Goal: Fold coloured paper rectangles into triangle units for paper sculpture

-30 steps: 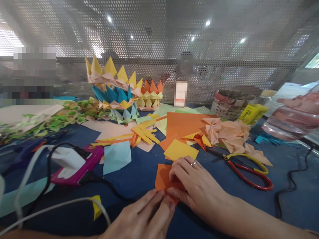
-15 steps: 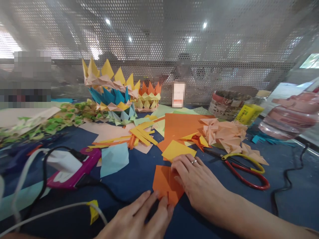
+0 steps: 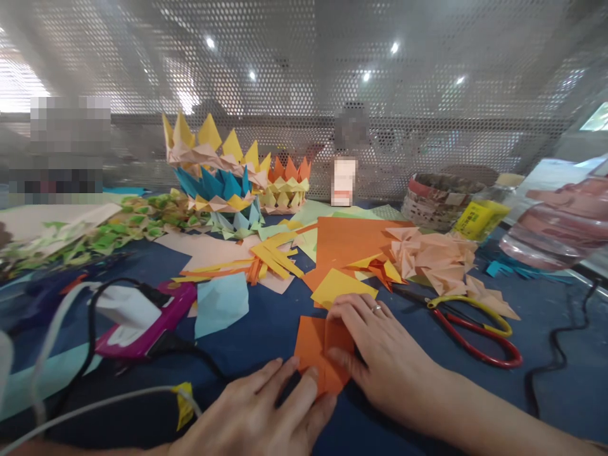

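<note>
A small square of orange paper point(image 3: 311, 335) lies on the blue table, its right part folded over. My left hand point(image 3: 266, 405) holds down the lower left of the paper, fingertips on it and thumb at its lower edge. At the right, my right hand point(image 3: 375, 342), with a ring on one finger, grips the orange flap between curled fingers and thumb. Just beyond my right fingers lies a yellow paper square point(image 3: 339, 288). Red and yellow-handled scissors point(image 3: 475, 329) rest to the right of my right hand.
Folded paper crowns point(image 3: 213, 183) stand at the back left. Yellow and orange strips point(image 3: 273, 256), a larger orange sheet point(image 3: 351, 244) and pink folded pieces point(image 3: 427, 256) lie ahead. A magenta power strip point(image 3: 147, 323) with cables sits left; a pink bottle point(image 3: 555, 215) stands right.
The right thumb has moved onto the orange paper, and its right flap shows more raised beside my right fingers. My left hand stays on the lower left. The view has shifted slightly.
</note>
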The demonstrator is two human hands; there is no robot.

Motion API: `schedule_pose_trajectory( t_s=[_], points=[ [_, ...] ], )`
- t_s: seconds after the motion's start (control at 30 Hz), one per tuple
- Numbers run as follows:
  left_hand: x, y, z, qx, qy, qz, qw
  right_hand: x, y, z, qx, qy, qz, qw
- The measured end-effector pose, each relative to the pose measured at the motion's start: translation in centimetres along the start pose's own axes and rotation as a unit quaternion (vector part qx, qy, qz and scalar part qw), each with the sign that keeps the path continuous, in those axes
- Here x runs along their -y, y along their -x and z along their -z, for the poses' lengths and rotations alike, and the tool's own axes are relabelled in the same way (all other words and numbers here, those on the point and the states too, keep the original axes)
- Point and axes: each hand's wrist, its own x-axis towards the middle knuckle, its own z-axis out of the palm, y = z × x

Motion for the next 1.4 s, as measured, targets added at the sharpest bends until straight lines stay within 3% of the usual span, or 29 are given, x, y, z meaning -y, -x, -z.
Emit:
schedule_pose_trajectory(
  t_s=[0.1,0.4,0.6,0.77,0.93,1.23,1.33,1.4],
  points=[
    [-0.1,0.0,-0.1,0.002,0.015,0.002,1.0,-1.0,-0.6,0.2,-0.005,-0.003,-0.007,1.0],
    [0.5,-0.7,-0.3,-0.106,0.096,0.07,0.987,-1.5,-1.0,0.4,-0.014,-0.102,-0.034,0.994],
    [0.8,-0.9,-0.6,-0.064,0.126,0.08,0.987,-0.7,-1.1,1.4,0.009,-0.191,-0.046,0.98],
    [0.6,-1.0,-1.0,-0.059,0.137,0.106,0.983,-0.3,-0.7,2.3,0.033,-0.235,-0.007,0.971],
    [0.7,-0.8,-1.4,-0.096,0.145,0.111,0.978,-0.5,-0.5,1.8,0.005,-0.182,0.087,0.979],
    [1.4,-0.8,-1.2,-0.153,0.244,0.106,0.952,-1.2,-1.1,1.2,-0.053,-0.11,0.119,0.985],
    [1.7,-0.9,-1.3,-0.153,0.27,0.072,0.948,-1.1,-1.1,1.6,-0.088,-0.078,0.159,0.98],
    [1.9,-1.0,-1.4,-0.126,0.273,0.087,0.95,-1.2,-1.0,1.8,-0.113,-0.035,0.18,0.977]
  ],
)
